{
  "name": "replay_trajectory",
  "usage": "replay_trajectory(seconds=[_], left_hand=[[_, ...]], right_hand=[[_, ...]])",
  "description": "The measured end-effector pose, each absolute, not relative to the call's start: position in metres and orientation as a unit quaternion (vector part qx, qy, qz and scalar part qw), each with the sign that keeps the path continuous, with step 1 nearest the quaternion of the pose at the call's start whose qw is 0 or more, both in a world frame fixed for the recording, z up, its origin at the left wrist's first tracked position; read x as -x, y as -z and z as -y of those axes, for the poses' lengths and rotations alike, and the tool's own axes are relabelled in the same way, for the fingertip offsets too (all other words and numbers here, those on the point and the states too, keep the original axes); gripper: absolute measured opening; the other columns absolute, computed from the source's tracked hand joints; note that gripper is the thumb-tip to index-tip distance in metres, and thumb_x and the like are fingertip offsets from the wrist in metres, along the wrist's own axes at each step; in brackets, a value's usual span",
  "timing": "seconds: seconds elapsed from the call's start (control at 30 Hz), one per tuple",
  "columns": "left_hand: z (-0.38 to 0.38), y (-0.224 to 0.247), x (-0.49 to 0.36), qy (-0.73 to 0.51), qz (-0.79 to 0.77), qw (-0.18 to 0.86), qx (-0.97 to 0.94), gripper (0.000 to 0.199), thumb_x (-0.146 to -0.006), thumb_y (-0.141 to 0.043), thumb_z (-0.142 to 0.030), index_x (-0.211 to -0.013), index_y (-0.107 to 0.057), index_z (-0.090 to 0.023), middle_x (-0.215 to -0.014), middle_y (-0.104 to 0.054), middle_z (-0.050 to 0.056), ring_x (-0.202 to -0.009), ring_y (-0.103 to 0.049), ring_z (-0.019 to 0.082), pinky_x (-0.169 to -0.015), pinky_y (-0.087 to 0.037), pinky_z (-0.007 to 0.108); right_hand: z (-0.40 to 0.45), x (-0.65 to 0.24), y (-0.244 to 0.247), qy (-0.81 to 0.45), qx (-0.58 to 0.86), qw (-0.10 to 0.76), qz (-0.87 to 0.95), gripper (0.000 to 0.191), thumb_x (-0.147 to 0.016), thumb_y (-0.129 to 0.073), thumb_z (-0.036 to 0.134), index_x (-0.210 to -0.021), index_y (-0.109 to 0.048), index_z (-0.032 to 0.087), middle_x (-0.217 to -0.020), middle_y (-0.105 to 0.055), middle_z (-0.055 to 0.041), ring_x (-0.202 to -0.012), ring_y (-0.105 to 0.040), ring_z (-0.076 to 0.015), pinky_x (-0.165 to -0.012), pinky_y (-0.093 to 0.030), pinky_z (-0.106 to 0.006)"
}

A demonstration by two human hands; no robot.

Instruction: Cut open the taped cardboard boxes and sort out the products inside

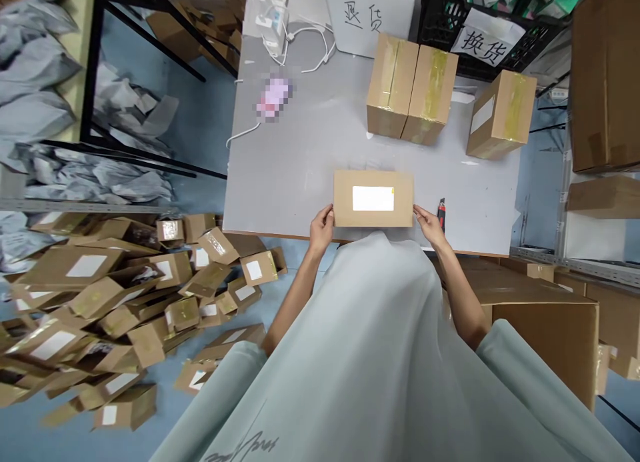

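You held a flat cardboard box [373, 198] with a white label between both hands at the near edge of a grey table [300, 162]. Your left hand [321, 226] gripped its left end, your right hand [430, 226] its right end, fingers curled around the sides. A red-and-black utility knife [441, 213] lay just beside your right hand, and three taped boxes [411, 89] stood farther back.

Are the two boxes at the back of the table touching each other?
Touching. The head view shows the left taped box and right taped box side by side, no gap.
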State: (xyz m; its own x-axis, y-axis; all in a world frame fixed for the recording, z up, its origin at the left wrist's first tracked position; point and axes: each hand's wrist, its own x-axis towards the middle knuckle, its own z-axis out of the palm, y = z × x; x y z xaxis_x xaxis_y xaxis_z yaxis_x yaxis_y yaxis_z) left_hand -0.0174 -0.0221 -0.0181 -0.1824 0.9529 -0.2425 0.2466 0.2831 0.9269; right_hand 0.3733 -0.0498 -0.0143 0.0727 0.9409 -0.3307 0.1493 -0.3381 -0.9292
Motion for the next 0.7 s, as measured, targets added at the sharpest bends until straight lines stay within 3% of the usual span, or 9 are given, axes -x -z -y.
replay_trajectory(seconds=[0.1, 0.2, 0.33, 0.47, 0.7], left_hand=[[0.029, 0.033, 0.022, -0.396, -0.673, 0.482, -0.397, 0.054, -0.105, -0.072, -0.056, -0.143, -0.079, -0.017, -0.151, -0.078, 0.017, -0.147, -0.071, 0.033, -0.128, -0.056, 0.052], [0.039, 0.046, 0.023, -0.381, -0.691, 0.493, -0.368, 0.054, -0.102, -0.074, -0.048, -0.146, -0.076, -0.017, -0.156, -0.076, 0.019, -0.150, -0.069, 0.034, -0.129, -0.054, 0.054], [0.051, 0.054, 0.019, -0.361, -0.683, 0.507, -0.381, 0.049, -0.095, -0.076, -0.035, -0.141, -0.078, -0.017, -0.148, -0.080, 0.018, -0.140, -0.075, 0.033, -0.132, -0.052, 0.057], [0.053, 0.054, 0.018, -0.355, -0.682, 0.504, -0.392, 0.048, -0.094, -0.072, -0.028, -0.141, -0.078, -0.018, -0.144, -0.081, 0.017, -0.139, -0.075, 0.033, -0.130, -0.054, 0.056], [0.030, 0.022, 0.023, -0.411, -0.658, 0.469, -0.422, 0.055, -0.097, -0.078, -0.041, -0.147, -0.075, -0.020, -0.145, -0.081, 0.019, -0.142, -0.075, 0.035, -0.130, -0.053, 0.060]], right_hand=[[0.058, -0.374, 0.025, -0.528, 0.637, 0.371, 0.422, 0.075, -0.095, -0.075, 0.069, -0.152, -0.078, 0.020, -0.155, -0.078, -0.0141, -0.160, -0.062, -0.0352, -0.144, -0.035, -0.058], [0.069, -0.373, 0.036, -0.530, 0.659, 0.344, 0.409, 0.070, -0.093, -0.077, 0.064, -0.146, -0.082, 0.019, -0.152, -0.079, -0.0158, -0.159, -0.063, -0.0374, -0.143, -0.035, -0.061], [0.080, -0.368, 0.043, -0.552, 0.652, 0.324, 0.406, 0.066, -0.091, -0.077, 0.063, -0.140, -0.085, 0.018, -0.151, -0.079, -0.0164, -0.156, -0.066, -0.0397, -0.140, -0.040, -0.061], [0.082, -0.365, 0.036, -0.574, 0.633, 0.325, 0.405, 0.073, -0.090, -0.077, 0.069, -0.145, -0.083, 0.021, -0.154, -0.078, -0.0125, -0.158, -0.065, -0.0379, -0.141, -0.040, -0.057], [0.062, -0.372, -0.005, -0.545, 0.627, 0.368, 0.418, 0.085, -0.089, -0.078, 0.078, -0.151, -0.078, 0.020, -0.152, -0.079, -0.0162, -0.161, -0.061, -0.0381, -0.141, -0.037, -0.061]])
